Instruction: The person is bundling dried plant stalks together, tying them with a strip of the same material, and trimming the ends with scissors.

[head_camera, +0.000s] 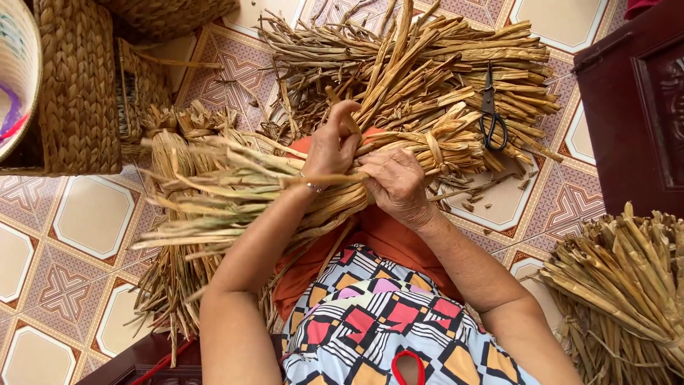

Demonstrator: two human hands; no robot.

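Both hands grip one bundle of dried stalks (285,192) across the lap, above the tiled floor (85,214). Left hand (331,146) pinches a binding strand; right hand (395,182) clamps the bundle. Advisable: maintain tension, wrap flat, keep stalks aligned.

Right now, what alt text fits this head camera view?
Both hands, left hand and right hand, grip a bundle of dried reeds over the lap. Black scissors rest on a reed pile; woven baskets stand at upper left.
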